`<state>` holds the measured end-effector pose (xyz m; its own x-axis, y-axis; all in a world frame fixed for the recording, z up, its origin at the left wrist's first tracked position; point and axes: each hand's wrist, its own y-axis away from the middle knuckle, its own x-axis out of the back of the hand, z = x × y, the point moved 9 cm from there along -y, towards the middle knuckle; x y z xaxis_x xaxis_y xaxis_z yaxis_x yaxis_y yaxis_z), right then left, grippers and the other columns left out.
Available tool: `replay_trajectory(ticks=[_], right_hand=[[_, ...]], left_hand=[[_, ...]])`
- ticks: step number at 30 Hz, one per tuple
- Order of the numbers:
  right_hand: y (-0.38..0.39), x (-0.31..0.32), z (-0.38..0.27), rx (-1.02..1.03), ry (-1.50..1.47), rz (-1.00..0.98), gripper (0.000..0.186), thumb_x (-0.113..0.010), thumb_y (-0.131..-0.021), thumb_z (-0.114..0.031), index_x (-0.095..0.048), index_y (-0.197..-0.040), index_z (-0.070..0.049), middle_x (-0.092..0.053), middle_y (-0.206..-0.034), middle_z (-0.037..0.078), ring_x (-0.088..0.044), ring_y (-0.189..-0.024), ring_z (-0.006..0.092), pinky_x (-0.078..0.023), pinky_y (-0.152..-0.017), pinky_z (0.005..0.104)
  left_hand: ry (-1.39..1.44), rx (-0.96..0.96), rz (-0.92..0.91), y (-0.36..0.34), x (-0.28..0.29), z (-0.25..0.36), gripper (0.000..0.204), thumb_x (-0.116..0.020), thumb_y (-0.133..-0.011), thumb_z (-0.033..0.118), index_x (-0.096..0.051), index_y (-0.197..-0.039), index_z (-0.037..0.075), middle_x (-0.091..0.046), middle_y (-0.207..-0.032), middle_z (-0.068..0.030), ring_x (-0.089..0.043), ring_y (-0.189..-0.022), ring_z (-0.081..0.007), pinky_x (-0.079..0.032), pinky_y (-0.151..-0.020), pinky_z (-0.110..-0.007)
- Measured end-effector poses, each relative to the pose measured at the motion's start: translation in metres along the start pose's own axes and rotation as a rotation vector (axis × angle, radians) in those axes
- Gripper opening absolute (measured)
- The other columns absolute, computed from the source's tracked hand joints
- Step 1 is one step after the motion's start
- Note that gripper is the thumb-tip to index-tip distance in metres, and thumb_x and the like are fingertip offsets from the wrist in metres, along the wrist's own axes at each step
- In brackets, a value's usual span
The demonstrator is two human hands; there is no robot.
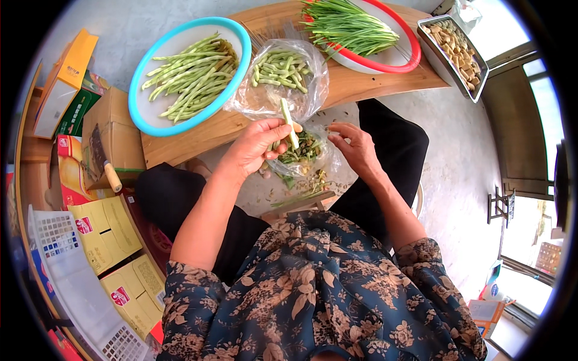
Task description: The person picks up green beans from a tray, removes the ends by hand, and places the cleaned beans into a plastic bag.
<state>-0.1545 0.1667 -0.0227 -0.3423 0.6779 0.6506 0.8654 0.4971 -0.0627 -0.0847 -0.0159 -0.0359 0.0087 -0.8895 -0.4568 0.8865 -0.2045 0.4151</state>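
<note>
Two hands: both work above the person's lap, just in front of the low wooden table [355, 84].
Left hand [256, 147]: fingers curled narrow around a green bean [289, 122], thumb pressing it against the fingertips.
Green bean: pale, standing nearly upright out of the left fist, its upper end pointing at the table edge, its lower part hidden between thumb and fingers.
Right hand [355, 147]: just right of the bean and apart from it, fingers bent inward and close together; whether they pinch a small scrap cannot be told.
Scrap bag [301, 153]: clear plastic, directly below and between the two hands, off the table's near edge, holding dark green trimmings.
Bag of cut beans [280, 72]: clear plastic, open, lying on the table just beyond the bean's tip, filled with short pale green pieces.
Blue-rimmed basin [144, 102]: on the table's left end, holding long whole beans.
Red-rimmed basin [409, 45]: on the table's far right part, holding thin green chive-like stalks.
Metal tray [448, 75]: at the table's right end, filled with tan cubes.
Trimmings [310, 186]: scattered on the floor below the table's near edge, under the hands.
Cleaver [102, 159]: resting on cardboard boxes left of the table, wooden handle toward the person.
</note>
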Motion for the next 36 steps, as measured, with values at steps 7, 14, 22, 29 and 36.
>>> replay_trajectory(ticks=[7,14,22,29,36], right_hand=[[-0.003,-0.008,-0.014,0.18,0.003,0.101,0.031,-0.068,-0.08,-0.012,-0.064,-0.11,-0.01,-0.066,-0.106,0.009,-0.064,-0.087,0.0279,-0.049,-0.074,0.0338],[-0.009,-0.023,-0.04,-0.206,-0.674,-0.224,0.035,-0.058,-0.093,-0.026,-0.06,-0.114,0.002,-0.059,-0.079,0.001,-0.05,-0.069,0.0079,-0.043,-0.065,0.0222],[-0.013,-0.03,-0.043,-0.176,-0.792,-0.19,0.016,-0.059,-0.092,-0.015,-0.061,-0.096,0.001,-0.058,-0.072,0.0,-0.05,-0.061,0.006,-0.04,-0.056,0.0201],[0.001,-0.024,-0.039,-0.216,-0.981,0.055,0.018,-0.059,-0.092,-0.015,-0.061,-0.099,0.0,-0.062,-0.078,0.004,-0.055,-0.068,0.0105,-0.045,-0.067,0.0235],[0.008,-0.023,-0.037,-0.248,-1.122,0.129,0.015,-0.057,-0.093,-0.014,-0.06,-0.1,-0.001,-0.063,-0.082,0.006,-0.057,-0.071,0.0133,-0.046,-0.07,0.025]], left_hand=[[-0.008,0.009,-0.025,0.001,0.001,-0.002,0.023,-0.059,-0.093,0.021,-0.064,-0.105,0.003,-0.059,-0.077,0.0031,-0.047,-0.06,-0.0007,-0.031,-0.045,-0.013],[-0.427,-0.025,0.008,0.0,-0.008,-0.009,0.02,-0.066,-0.087,0.022,-0.067,-0.095,0.003,-0.056,-0.072,0.0041,-0.047,-0.057,-0.002,-0.035,-0.045,-0.016],[-0.698,-0.269,0.05,-0.001,-0.024,0.003,0.017,-0.067,-0.086,0.017,-0.066,-0.092,0.001,-0.056,-0.069,0.0018,-0.05,-0.058,-0.005,-0.039,-0.046,-0.02],[-0.207,-0.134,0.086,-0.003,-0.019,-0.008,0.019,-0.065,-0.089,0.02,-0.066,-0.093,0.001,-0.055,-0.07,0.003,-0.046,-0.056,-0.0034,-0.034,-0.045,-0.018],[0.029,-0.128,0.104,-0.003,-0.013,-0.008,0.021,-0.063,-0.091,0.022,-0.065,-0.097,0.002,-0.059,-0.076,0.0024,-0.047,-0.06,-0.003,-0.032,-0.045,-0.016]])
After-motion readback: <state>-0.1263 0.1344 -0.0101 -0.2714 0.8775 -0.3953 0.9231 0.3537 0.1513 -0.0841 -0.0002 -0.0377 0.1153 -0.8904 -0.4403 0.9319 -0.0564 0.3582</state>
